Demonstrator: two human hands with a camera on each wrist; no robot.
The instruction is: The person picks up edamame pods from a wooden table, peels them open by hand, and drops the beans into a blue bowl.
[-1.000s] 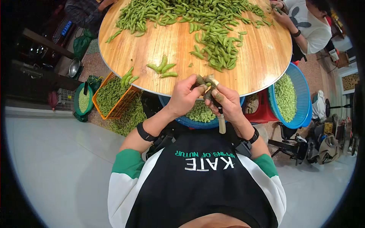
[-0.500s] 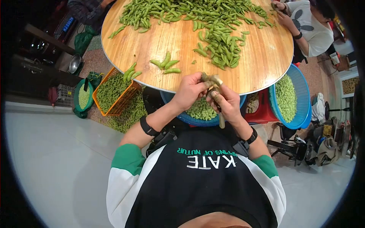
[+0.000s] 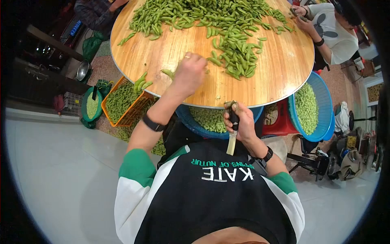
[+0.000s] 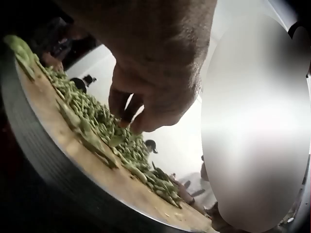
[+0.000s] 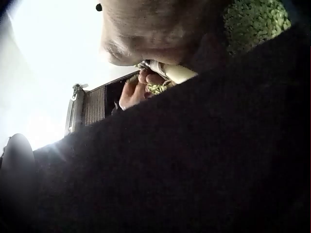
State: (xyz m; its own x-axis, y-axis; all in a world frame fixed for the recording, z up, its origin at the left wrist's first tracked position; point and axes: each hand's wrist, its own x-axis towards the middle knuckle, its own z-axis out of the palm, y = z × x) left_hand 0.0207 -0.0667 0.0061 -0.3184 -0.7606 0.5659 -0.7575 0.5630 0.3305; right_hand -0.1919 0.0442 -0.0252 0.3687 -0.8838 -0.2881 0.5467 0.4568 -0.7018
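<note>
My left hand (image 3: 190, 74) reaches over the round table with its fingers bent down at a few loose soybean pods; one pod (image 3: 167, 73) shows beside it. In the left wrist view its fingertips overlap the green heap, and I cannot tell whether they pinch a pod. At the table's near edge, my right hand (image 3: 241, 122) grips a small knife by its black handle (image 3: 234, 118). The pale blade (image 3: 231, 145) points back toward my chest. Dark stains mark the fingertips. Below lies a blue basket (image 3: 185, 118) of shelled beans (image 3: 208, 118).
A large heap of pods (image 3: 203, 16) covers the far side of the wooden table (image 3: 142, 53). An orange crate (image 3: 136, 107) of pods stands at left, a blue basket (image 3: 324, 101) of beans at right, beside a red stool (image 3: 282, 120). Another person (image 3: 331, 32) sits at far right.
My hands were together at the table edge, working on a pod. The left has moved away, forward and left, to the loose pods. The right has stayed near the edge with the knife.
</note>
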